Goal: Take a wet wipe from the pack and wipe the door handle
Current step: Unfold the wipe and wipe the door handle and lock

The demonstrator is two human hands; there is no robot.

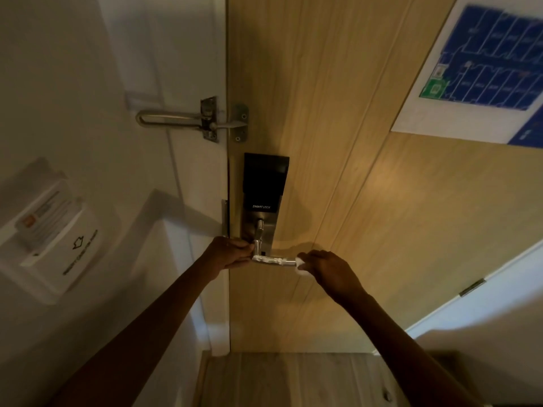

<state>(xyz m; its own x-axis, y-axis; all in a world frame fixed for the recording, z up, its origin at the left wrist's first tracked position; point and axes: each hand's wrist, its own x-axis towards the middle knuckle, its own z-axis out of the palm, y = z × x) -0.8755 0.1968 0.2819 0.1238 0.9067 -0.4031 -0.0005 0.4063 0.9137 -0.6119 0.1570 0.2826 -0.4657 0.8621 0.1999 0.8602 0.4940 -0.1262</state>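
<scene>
A silver lever door handle [273, 260] juts out from a black smart lock plate [264, 183] on a wooden door [367, 215]. My right hand [326, 270] pinches a white wet wipe [301, 264] against the handle's free right end. My left hand [232, 252] is closed around the handle's left end near its pivot. The wipe pack is not in view.
A metal swing-bar door guard [194, 118] spans the frame and door above the lock. A white key-card holder [55, 239] hangs on the left wall. A blue evacuation plan [487, 63] is stuck on the door at upper right. Wooden floor [288, 380] lies below.
</scene>
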